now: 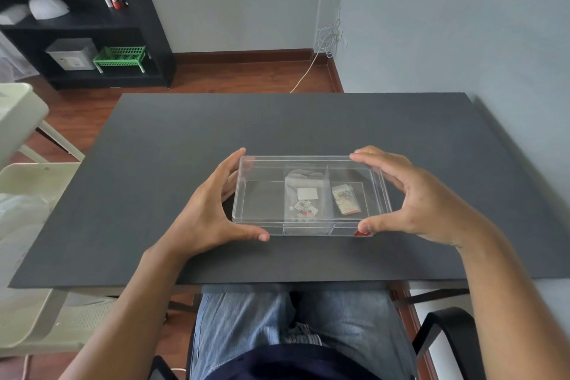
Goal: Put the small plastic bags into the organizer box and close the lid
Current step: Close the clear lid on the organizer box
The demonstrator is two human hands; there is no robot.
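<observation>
A clear plastic organizer box (262, 203) sits on the dark table (185, 133), with its clear lid on top. Dividers split it into three compartments. The middle compartment holds a small plastic bag (303, 194) with a white label and small printed bits. Another small bag (345, 200) with a speckled pattern lies in the right compartment. The left compartment looks empty. My left hand (209, 210) clasps the box's left end, thumb at the near corner. The right end is clasped by my right hand (413, 200), its thumb on the near right corner.
A black shelf unit (92, 25) with a green basket (120, 57) stands at the back left. White plastic chairs (27, 179) stand left of the table. A white cable (308, 71) trails on the wooden floor. A black chair arm (444, 330) is at the lower right.
</observation>
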